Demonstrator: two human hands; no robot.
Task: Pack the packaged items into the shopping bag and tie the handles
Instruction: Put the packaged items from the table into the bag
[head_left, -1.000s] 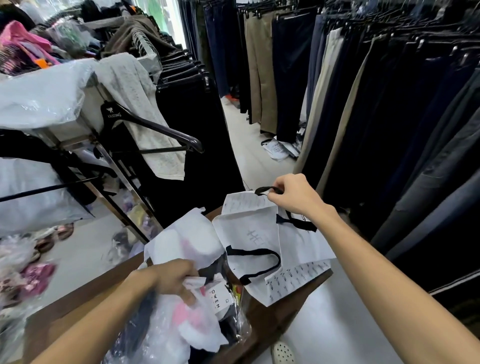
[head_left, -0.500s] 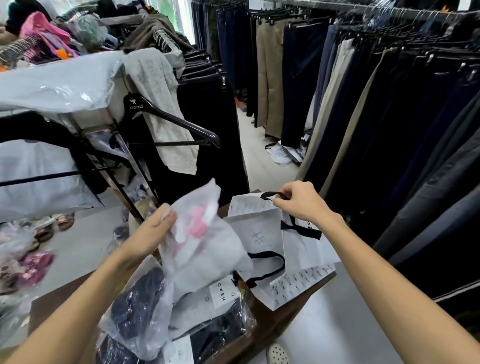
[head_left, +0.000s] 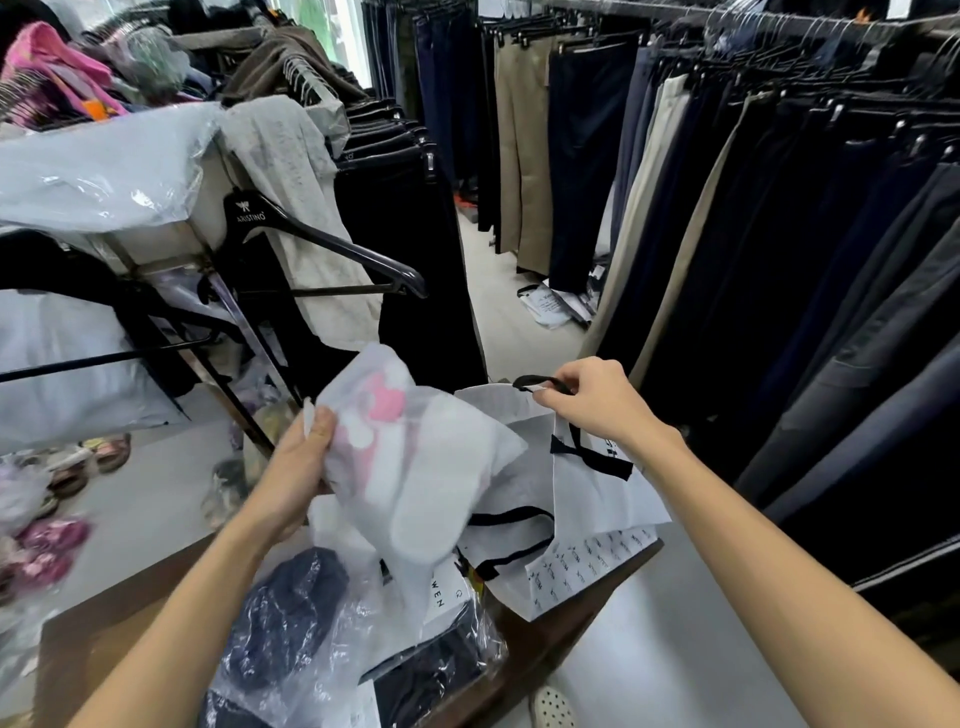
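Observation:
A white shopping bag (head_left: 597, 499) with black handles lies on the brown table (head_left: 540, 654), its mouth lifted. My right hand (head_left: 592, 400) pinches the bag's upper black handle (head_left: 540, 383) and holds it up. My left hand (head_left: 296, 473) grips a frosted white package (head_left: 415, 467) with pink and white contents, held in the air just left of the bag's mouth. Below it on the table lie a clear-wrapped dark garment (head_left: 285, 618) and another dark package with a white label (head_left: 441, 603).
Racks of dark and beige trousers (head_left: 727, 234) crowd the right side and the back. A rack with a black hanger (head_left: 322, 244), grey cloth and plastic-covered clothes stands left. More bagged items (head_left: 41, 551) lie on the floor at the left.
My left hand has lifted the frosted package off the pile and carried it up and right, toward the bag's mouth. My right hand keeps holding the handle, slightly higher.

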